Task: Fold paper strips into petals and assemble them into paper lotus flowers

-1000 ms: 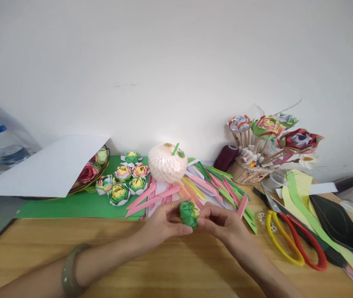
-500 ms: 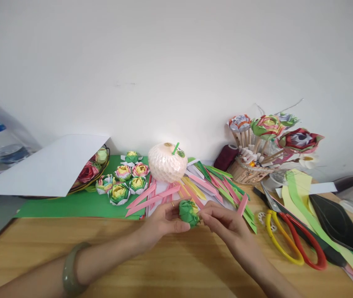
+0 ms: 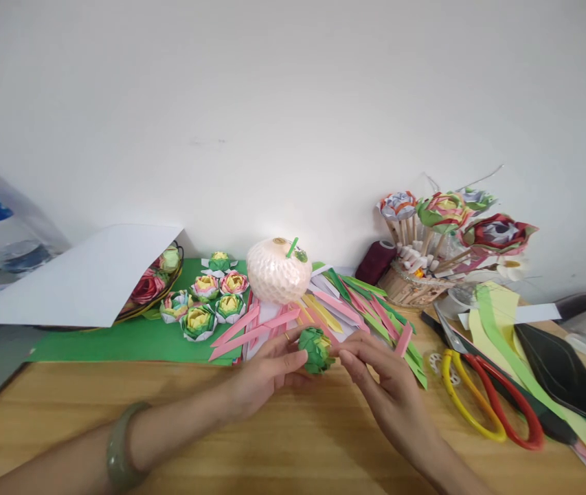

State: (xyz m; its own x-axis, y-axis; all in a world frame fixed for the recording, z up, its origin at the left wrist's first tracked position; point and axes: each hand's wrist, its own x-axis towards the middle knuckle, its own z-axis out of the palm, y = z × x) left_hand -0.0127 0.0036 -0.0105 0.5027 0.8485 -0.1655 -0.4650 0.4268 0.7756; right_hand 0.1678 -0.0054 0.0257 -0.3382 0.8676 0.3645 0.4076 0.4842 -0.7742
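A green and yellow folded paper flower (image 3: 316, 350) is held above the front of the wooden table. My left hand (image 3: 266, 371) grips it from the left, thumb on the near side and fingers behind it, partly hidden. From the right, my right hand (image 3: 382, 375) pinches at the flower's yellow and green petals with thumb and forefinger. Just beyond the hands lie pink folded paper strips (image 3: 256, 333) and green paper strips (image 3: 416, 364). Several finished paper flowers (image 3: 198, 322) sit on a green sheet (image 3: 117, 344) at the left.
A white textured ball-shaped ornament (image 3: 278, 271) stands by the wall. Scissors (image 3: 478, 392) with yellow and red handles lie at right, near a black phone-like slab (image 3: 565, 371). A basket (image 3: 409, 285) holds stemmed paper flowers. A white sheet (image 3: 81, 275) leans at left.
The flower has turned a little in my hands, showing more of its layered petals. My left thumb has slid back to its left edge, and my right hand has shifted slightly right.
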